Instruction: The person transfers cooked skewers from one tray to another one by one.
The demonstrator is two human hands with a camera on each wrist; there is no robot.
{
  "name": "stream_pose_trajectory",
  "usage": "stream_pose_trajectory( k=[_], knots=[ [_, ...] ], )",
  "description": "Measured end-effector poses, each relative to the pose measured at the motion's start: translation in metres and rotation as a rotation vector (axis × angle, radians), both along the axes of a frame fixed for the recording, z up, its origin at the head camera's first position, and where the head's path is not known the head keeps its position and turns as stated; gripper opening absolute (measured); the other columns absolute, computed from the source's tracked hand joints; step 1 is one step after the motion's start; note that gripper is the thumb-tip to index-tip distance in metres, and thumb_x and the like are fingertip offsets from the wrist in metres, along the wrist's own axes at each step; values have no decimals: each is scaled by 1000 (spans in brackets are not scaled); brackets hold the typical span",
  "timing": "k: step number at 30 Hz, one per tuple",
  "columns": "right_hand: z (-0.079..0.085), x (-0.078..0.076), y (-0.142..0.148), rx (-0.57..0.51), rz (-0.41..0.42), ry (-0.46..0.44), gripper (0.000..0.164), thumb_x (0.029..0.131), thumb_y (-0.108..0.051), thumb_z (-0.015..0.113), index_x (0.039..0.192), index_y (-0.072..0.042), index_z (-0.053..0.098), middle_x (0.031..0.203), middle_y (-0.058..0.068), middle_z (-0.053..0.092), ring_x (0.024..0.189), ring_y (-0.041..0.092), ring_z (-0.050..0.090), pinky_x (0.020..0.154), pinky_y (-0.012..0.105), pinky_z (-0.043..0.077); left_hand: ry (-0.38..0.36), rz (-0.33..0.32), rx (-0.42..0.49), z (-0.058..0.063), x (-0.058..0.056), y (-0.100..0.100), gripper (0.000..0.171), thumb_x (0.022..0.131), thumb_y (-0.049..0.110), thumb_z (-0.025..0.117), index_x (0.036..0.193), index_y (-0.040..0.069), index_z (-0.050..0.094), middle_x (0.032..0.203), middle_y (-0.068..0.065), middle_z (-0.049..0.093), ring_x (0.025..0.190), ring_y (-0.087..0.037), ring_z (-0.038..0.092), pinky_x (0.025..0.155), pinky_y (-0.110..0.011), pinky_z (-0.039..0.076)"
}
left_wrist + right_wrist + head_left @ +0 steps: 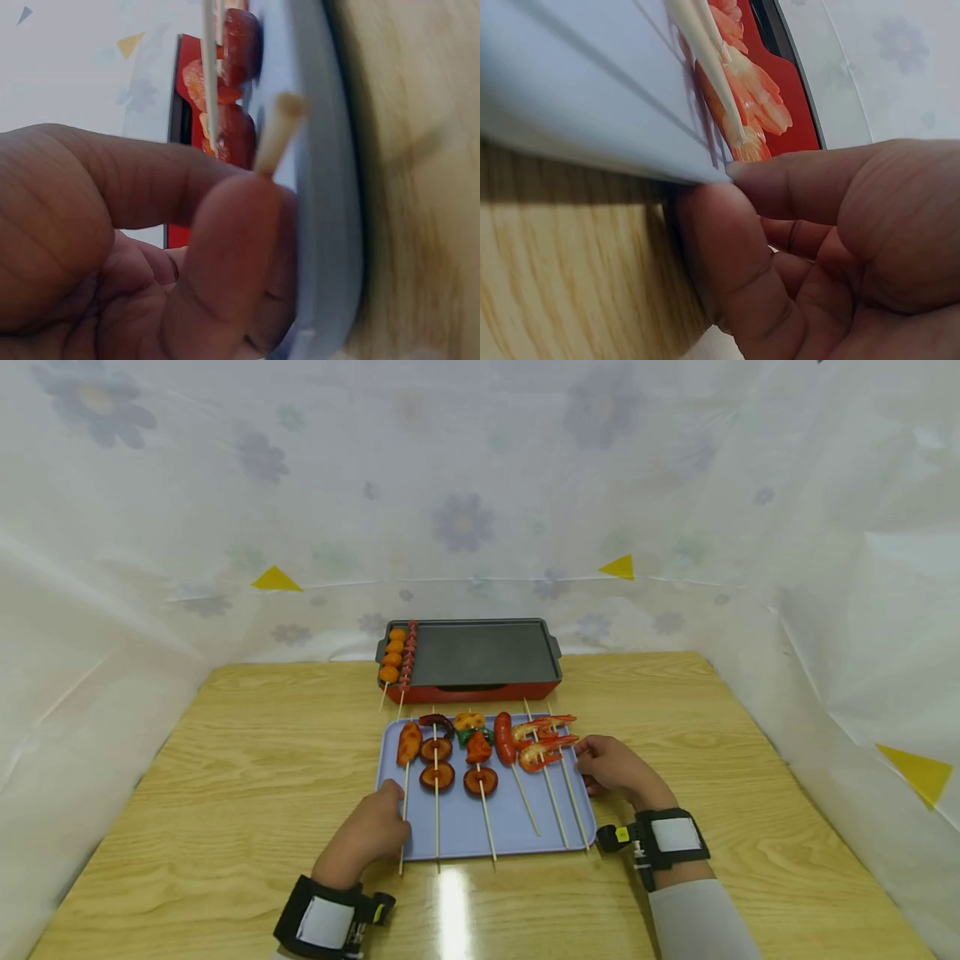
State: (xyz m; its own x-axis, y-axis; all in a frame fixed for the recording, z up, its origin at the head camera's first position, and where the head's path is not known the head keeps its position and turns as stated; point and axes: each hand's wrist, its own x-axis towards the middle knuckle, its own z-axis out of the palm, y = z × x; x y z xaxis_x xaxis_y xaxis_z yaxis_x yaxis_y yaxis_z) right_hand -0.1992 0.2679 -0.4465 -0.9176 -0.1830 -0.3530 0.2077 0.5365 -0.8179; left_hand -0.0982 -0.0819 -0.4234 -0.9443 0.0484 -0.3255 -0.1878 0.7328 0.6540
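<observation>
A pale blue-lilac tray (461, 831) lies on the table with several food skewers across it. At the tray's left side my left hand (371, 827) pinches the lower stick of the leftmost skewer (408, 743), which carries one orange-brown piece; the stick's end (279, 135) pokes out past the thumb in the left wrist view. My right hand (615, 768) grips the tray's right rim between thumb and finger, close to the shrimp skewers (542, 756). Between the hands lie mushroom skewers (437, 777), a mixed skewer (478, 747) and a sausage skewer (505, 739).
Behind the tray stands a red grill with a dark plate (480, 652). On its left end lie a skewer of orange balls (393, 652) and a thin red meat skewer (408, 656). Flowered white sheeting (465, 518) surrounds the wooden table (262, 760) at back and sides.
</observation>
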Motion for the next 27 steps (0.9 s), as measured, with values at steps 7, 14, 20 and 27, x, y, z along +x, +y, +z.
stream_pose_trajectory(
  k=[7, 14, 20, 27],
  knots=[
    [-1, 0, 0, -4, -1, -5, 17, 98, -3, 51, 113, 3, 55, 84, 10, 52, 68, 20, 55, 59, 32, 51, -3, -1, -34, -1, -2, -1, 33, 84, -1, 64, 114, -5, 51, 75, -10, 55, 58, -21, 54, 48, -30, 44],
    [-1, 0, 0, 8, -3, -1, 17, 97, -3, 51, 112, 4, 55, 84, 9, 51, 68, 20, 55, 58, 31, 51, 61, -3, -118, 2, -2, -2, 29, 88, 15, 70, 109, -1, 58, 74, -7, 54, 61, -20, 52, 51, -31, 41],
    [0, 1, -1, 6, 1, -6, 18, 97, -3, 53, 113, 4, 55, 84, 10, 53, 66, 19, 55, 57, 31, 51, 149, 42, -83, 4, -4, -4, 27, 92, 20, 67, 108, -1, 62, 75, -5, 55, 63, -19, 51, 53, -31, 40],
    [2, 0, -2, 1, 7, -13, 18, 98, -3, 53, 114, 4, 55, 86, 11, 54, 67, 19, 55, 58, 31, 51, 627, 0, 44, 2, -16, -5, 26, 94, 14, 68, 116, 1, 63, 93, -9, 59, 80, -24, 57, 67, -36, 49]
  ],
)
